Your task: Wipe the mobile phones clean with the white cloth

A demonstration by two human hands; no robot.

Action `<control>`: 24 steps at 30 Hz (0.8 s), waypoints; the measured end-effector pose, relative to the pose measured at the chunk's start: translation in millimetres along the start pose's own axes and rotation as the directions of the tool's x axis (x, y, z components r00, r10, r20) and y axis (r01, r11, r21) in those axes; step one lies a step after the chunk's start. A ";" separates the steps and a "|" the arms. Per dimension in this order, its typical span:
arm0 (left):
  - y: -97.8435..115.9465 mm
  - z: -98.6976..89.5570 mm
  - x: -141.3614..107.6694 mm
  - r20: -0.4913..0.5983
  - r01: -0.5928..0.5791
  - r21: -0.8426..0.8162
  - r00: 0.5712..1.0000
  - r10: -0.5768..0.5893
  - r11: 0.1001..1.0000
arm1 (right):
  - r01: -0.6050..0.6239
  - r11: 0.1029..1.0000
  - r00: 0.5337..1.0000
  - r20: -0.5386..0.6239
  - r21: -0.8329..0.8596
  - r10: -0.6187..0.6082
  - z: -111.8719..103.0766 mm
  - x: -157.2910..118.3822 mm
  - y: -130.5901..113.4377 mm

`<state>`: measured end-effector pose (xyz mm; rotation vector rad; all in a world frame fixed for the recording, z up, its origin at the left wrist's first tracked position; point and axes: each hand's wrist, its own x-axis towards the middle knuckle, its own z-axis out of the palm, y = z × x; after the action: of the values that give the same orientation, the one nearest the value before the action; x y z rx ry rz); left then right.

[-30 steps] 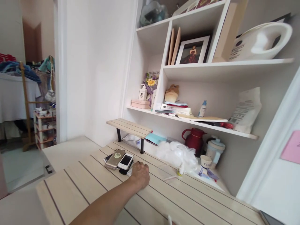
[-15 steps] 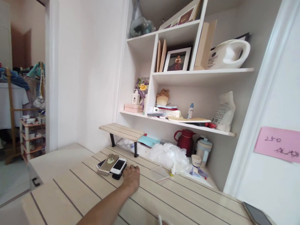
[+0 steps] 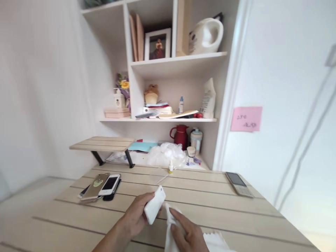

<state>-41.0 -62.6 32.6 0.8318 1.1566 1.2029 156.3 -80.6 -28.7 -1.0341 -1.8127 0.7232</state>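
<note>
A white smartphone (image 3: 155,204) is gripped in my left hand (image 3: 136,215) above the front of the slatted wooden table (image 3: 126,206). It is tilted, its back with a small camera hole facing up. To its right, my right hand (image 3: 187,231) has its fingers closed on a white tissue (image 3: 170,224). The tissue is close to the phone, with a small gap between them. A crinkled white edge (image 3: 216,241) shows beyond the right hand, partly cut off by the frame. Part of the left fingers is hidden behind the phone.
Several phones (image 3: 99,187) lie stacked at the left, near a small raised wooden stand (image 3: 102,142). A keypad phone (image 3: 238,184) rests at the right. Ahead are a small dropper bottle (image 3: 170,167), a clear plastic bag (image 3: 168,154), a red jug (image 3: 180,135) and white shelves (image 3: 178,57).
My left hand has left the phone stack and moved toward me, now holding a white smartphone. My right hand has come into fuller view with the tissue. The view has turned right.
</note>
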 end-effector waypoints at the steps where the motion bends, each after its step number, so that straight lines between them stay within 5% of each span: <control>1: -4.3 1.7 -3.5 0.014 0.034 -0.062 0.999 -0.033 0.998 | -0.003 1.000 1.000 -0.018 0.021 0.003 -3.5 0.0 -5.8; 8: -21.9 7.0 -12.7 0.111 0.287 -0.265 0.957 -0.266 0.920 | 0.043 0.996 0.997 -0.067 -0.074 -0.048 -25.3 2.7 -23.1; 16: -28.7 7.4 -20.4 0.321 0.345 -0.208 0.908 -0.269 0.915 | 0.117 0.981 0.990 -0.057 -0.155 -0.127 -23.3 -2.6 -14.0; 24: -33.0 10.4 -23.8 0.337 0.365 -0.248 0.901 -0.273 0.898 | 0.333 0.925 0.943 0.047 -0.181 -0.330 -19.0 -12.6 -21.9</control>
<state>-21.6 -91.7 9.4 0.5325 0.7977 0.9127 168.9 -101.1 -8.2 -0.8081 -2.0335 0.3600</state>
